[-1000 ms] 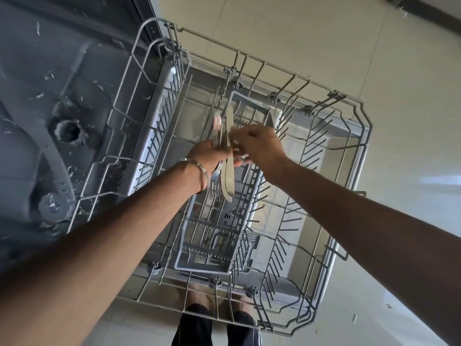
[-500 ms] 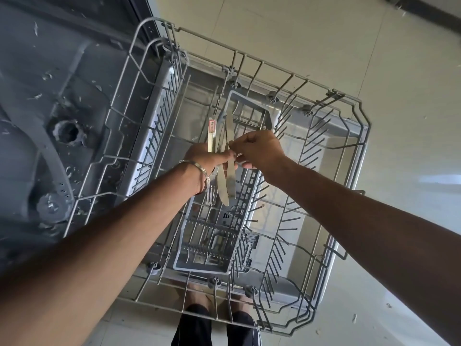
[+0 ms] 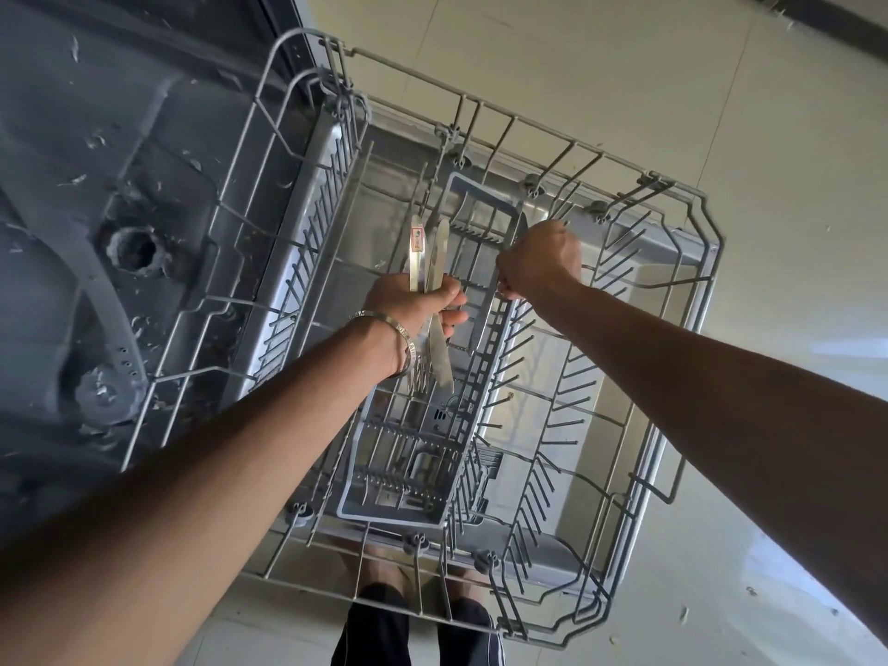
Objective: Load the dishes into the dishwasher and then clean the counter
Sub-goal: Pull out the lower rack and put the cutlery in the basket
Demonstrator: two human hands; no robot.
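Cutlery is split between the two hands, both held over the pulled-out dishwasher rack [image 3: 692, 300]. Above the near-middle of that rack, the left hand [image 3: 413, 305] has its fingers curled round a bundle [image 3: 430, 271] of a fork and knives, handles sticking up past the knuckles, the fork's prongs and a blade hanging below the wrist. A metal bangle [image 3: 399, 336] circles that wrist. Just beside it, toward the rack's far side, the right hand [image 3: 540, 259] pinches a single knife [image 3: 485, 314] by its handle, blade slanting down at the long grey cutlery basket [image 3: 408, 483], which sits inside the rack. Left of the rack lies the dishwasher tub [image 3: 72, 161], flecked with bits, with its spray arm [image 3: 103, 310]. Pale floor tiles [image 3: 624, 79] spread beyond the rack, and the person's dark-trousered legs [image 3: 418, 627] show beneath its near edge.
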